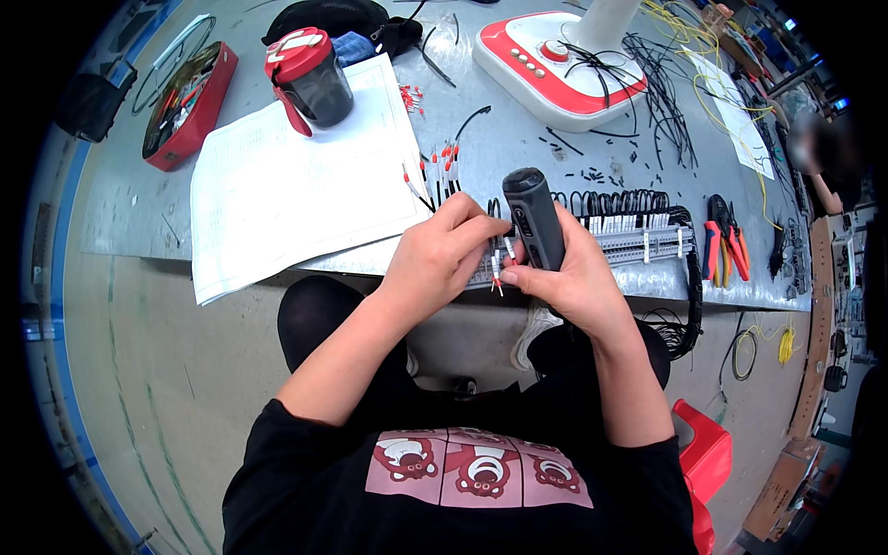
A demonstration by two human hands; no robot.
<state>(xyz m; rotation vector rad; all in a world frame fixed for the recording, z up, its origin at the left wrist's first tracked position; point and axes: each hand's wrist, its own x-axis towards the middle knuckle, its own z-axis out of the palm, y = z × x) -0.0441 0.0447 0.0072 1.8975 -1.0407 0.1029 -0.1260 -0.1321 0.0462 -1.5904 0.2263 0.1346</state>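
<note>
My right hand (585, 289) is wrapped round a dark grey electric screwdriver (538, 222) with buttons on its side. Its handle end points up and away; the working tip is hidden. To its left, my left hand (439, 248) has thumb and forefinger closed on a thin black wire. Short wire ends with white sleeves and red tips (497, 276) hang between both hands, near my right thumb. Behind and beneath the hands runs a grey terminal strip (629, 248) with looped black wires (620, 202) and white markers. More red-tipped wires (437, 165) stand beyond my left hand.
Papers (296, 185) carry a dark cup with a red lid (319, 88). A red toolbox (199, 106) lies far left. A white-and-red fan base (560, 69) stands behind loose black offcuts (601, 176). Pliers (725, 242) lie right. A red stool (705, 453) is below.
</note>
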